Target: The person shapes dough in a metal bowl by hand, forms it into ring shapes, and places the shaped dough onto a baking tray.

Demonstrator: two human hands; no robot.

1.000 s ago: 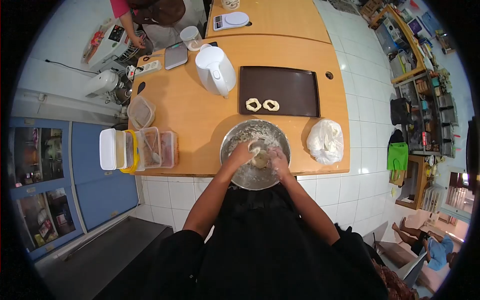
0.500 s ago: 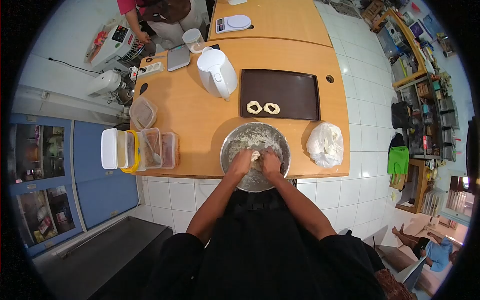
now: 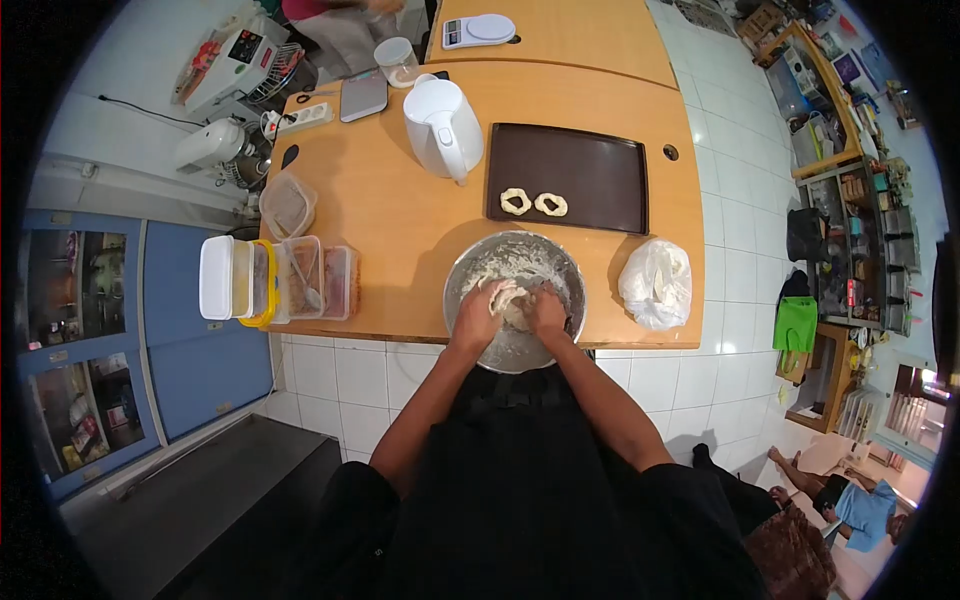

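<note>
Both my hands are inside a steel mixing bowl [image 3: 457,270], whose inner wall is smeared with flour and bits of dough. Pale, sticky dough [image 3: 515,310] lies between them. My left hand [image 3: 480,316] curls its fingers around the left side of the dough. On the other side, my right hand [image 3: 547,312] grips the dough with bent fingers, partly hidden by the back of the hand. Just beyond the bowl, two dough rings [image 3: 515,201] sit at the near left of a dark baking tray [image 3: 575,165].
A white electric kettle [image 3: 440,125] stands left of the tray. Plastic containers [image 3: 300,280] line the table's left side, and a white plastic bag [image 3: 656,284] is right of the bowl. Scales [image 3: 364,97] lie farther back. Another person [image 3: 345,35] stands at the far left.
My hands have moved slightly apart, and more of the dough shows between them. The person at the far left has shifted their arm. My view has tilted a little.
</note>
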